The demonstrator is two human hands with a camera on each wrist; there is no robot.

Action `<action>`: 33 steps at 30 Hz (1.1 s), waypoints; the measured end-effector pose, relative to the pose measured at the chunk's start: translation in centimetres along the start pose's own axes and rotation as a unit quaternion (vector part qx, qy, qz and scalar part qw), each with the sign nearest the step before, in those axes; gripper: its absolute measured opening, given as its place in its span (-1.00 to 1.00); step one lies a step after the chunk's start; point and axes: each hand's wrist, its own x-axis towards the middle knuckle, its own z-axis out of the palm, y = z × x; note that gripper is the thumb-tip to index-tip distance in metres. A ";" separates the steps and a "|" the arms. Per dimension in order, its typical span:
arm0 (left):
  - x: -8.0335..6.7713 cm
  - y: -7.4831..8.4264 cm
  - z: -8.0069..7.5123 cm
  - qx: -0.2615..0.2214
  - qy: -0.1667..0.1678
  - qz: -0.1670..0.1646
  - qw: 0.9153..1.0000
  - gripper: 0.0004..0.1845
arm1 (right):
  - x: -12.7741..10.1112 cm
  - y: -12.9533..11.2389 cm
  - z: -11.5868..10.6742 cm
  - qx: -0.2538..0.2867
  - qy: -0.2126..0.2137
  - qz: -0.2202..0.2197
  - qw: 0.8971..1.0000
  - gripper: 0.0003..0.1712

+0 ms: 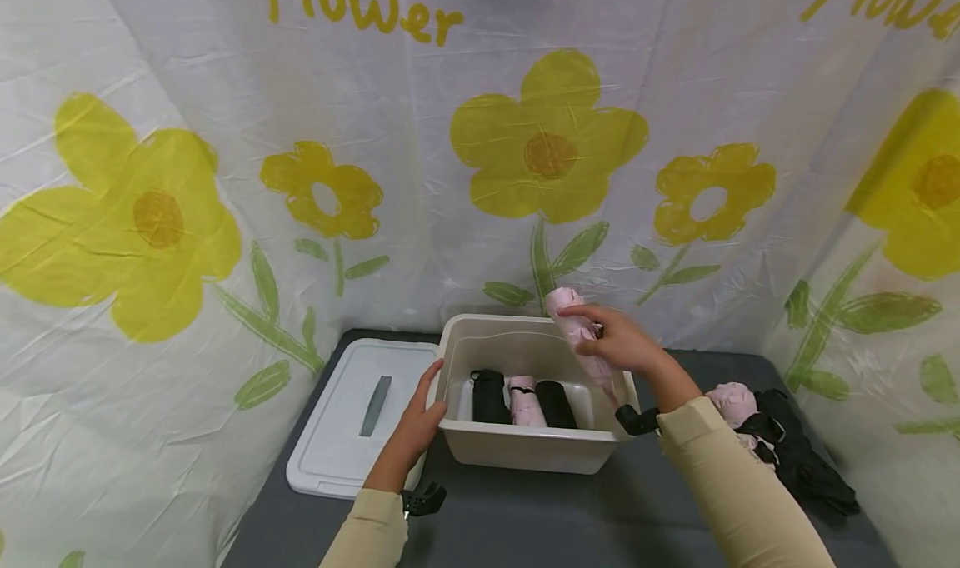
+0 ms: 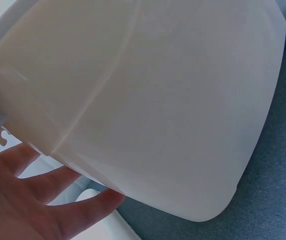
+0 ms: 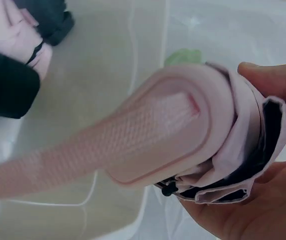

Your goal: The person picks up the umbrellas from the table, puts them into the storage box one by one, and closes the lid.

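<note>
Flower-print sheeting backs a grey table where, right of centre, the right hand (image 1: pixel 621 343) grips a pink folded umbrella (image 1: pixel 572 322), seemingly light, soft-canopied and best held mid-body, above a beige bin (image 1: pixel 525 451) steadied by the flat-fingered left hand (image 1: pixel 420 422).

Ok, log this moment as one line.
left hand: steadies bin | right hand: grips pink umbrella above bin | inside: two black, one pink umbrella | lid: left of bin
</note>
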 end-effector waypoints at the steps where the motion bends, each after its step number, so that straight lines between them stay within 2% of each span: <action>1: 0.0 0.0 0.0 -0.002 0.001 -0.002 1.000 -0.21 | 0.2 0.1 0.2 -0.013 0.000 -0.002 1.000 -0.35; 6: 0.1 -0.1 0.0 -0.004 -0.002 0.006 1.000 -0.22 | 1.0 0.5 1.0 -0.043 -0.018 -0.010 0.999 -0.35; 14: 0.0 0.0 0.0 -0.011 -0.003 -0.002 1.000 -0.22 | 1.9 0.9 2.0 -0.074 -0.060 -0.011 0.995 -0.37; 18: 0.0 0.2 -0.1 -0.010 -0.001 0.003 1.000 -0.22 | 2.4 1.4 2.6 -0.085 -0.073 -0.029 0.993 -0.38; 24: -0.1 0.2 -0.1 -0.013 -0.002 0.002 1.000 -0.22 | 3.0 2.3 3.5 -0.153 -0.078 -0.061 0.983 -0.40; 28: -0.1 0.0 -0.1 -0.011 -0.001 0.002 1.000 -0.21 | 3.2 2.1 3.6 -0.151 -0.110 -0.052 0.981 -0.41; 33: 0.0 -0.1 0.0 -0.011 -0.001 0.006 1.000 -0.21 | 3.4 2.0 3.7 -0.129 -0.155 -0.016 0.979 -0.42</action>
